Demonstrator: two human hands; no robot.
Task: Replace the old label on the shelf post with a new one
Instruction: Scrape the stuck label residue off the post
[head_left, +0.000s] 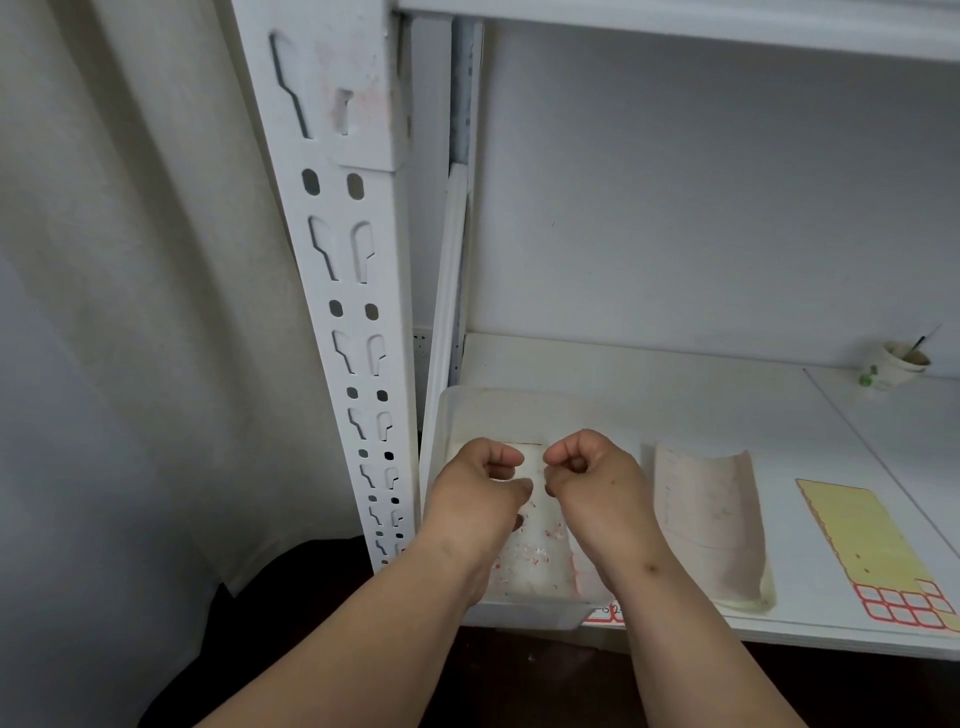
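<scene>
The white slotted shelf post (343, 260) stands at the left; near its top is a faint pinkish patch of label residue (363, 98). My left hand (478, 493) and my right hand (597, 483) are held close together over a clear plastic tray (441, 415), both with fingers curled and thumbs against the forefingers. Whether a scrap sits between the fingertips is too small to tell. Red and white label scraps (535, 551) lie in the tray. A yellow label sheet (872, 540) with red-bordered labels (904, 608) at its near end lies on the shelf to the right.
A curled pinkish backing sheet (711, 519) lies between the tray and the yellow sheet. A paper cup (893, 366) with a stick in it stands at the back right of the shelf board (675, 374). A pale curtain (130, 312) hangs left of the post.
</scene>
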